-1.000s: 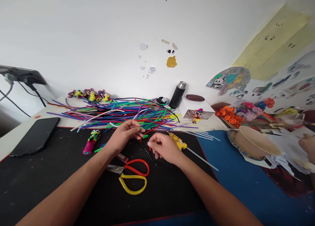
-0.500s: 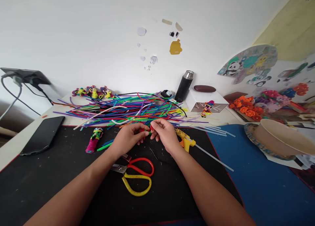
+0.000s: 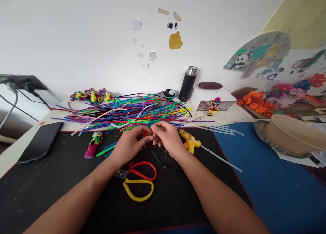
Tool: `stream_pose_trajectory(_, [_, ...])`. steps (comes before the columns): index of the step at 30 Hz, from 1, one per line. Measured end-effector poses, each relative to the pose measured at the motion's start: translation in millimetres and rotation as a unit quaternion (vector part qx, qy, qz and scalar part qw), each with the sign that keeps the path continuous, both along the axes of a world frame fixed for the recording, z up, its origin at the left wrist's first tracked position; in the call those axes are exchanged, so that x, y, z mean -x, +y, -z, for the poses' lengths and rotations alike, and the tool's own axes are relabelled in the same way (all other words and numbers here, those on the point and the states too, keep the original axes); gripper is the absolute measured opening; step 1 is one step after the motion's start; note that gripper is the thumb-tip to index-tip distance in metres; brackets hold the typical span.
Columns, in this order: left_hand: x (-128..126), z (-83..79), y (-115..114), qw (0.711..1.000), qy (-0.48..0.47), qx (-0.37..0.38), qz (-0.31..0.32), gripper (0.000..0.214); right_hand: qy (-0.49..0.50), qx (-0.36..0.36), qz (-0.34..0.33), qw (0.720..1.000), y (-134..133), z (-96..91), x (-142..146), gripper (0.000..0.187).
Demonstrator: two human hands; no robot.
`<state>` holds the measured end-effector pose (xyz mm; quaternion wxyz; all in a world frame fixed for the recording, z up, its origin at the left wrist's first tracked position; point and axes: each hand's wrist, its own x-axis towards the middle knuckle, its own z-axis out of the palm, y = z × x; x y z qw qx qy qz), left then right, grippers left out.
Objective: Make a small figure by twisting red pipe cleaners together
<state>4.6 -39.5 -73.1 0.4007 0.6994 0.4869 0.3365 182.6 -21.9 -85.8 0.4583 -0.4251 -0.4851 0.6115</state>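
My left hand [image 3: 128, 144] and my right hand [image 3: 166, 138] meet over the black mat [image 3: 51, 179], fingers pinched together on a small red and green pipe-cleaner piece [image 3: 147, 134]. Just behind them lies a big heap of coloured pipe cleaners [image 3: 132, 113]. Scissors with a red and a yellow handle [image 3: 137, 179] lie on the mat right below my hands. A yellow glue gun [image 3: 187, 140] rests beside my right hand.
A black phone [image 3: 40, 142] lies at the left edge and a small wrapped figure [image 3: 92, 145] on the mat. A black flask [image 3: 187, 84], a white box [image 3: 215, 98], clear glue sticks [image 3: 221, 130] and a hat [image 3: 290, 133] on the blue mat are to the right.
My right hand rose from the mat and joined my left hand at the small piece; both now pinch it. The view shifted slightly to the right and up.
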Motion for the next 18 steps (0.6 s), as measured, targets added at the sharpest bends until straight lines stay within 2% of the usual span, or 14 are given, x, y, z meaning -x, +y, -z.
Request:
stream_pose_trajectory(5, [0.8, -0.5, 1.9, 0.998, -0.045, 0.039, 0.02, 0.031, 0.028, 0.017, -0.008, 0.999, 0.3, -0.6, -1.2, 0.035])
stream_pose_trajectory(12, [3.3, -4.5, 0.6, 0.997, 0.047, -0.047, 0.03, 0.02, 0.058, 0.056, -0.025, 0.996, 0.0, -4.3, -2.7, 0.037])
stream_pose_trajectory(18, [3.6, -4.5, -0.4, 0.996, 0.048, -0.08, 0.011, 0.019, 0.058, 0.062, -0.038, 0.996, -1.6, -5.8, -2.1, 0.039])
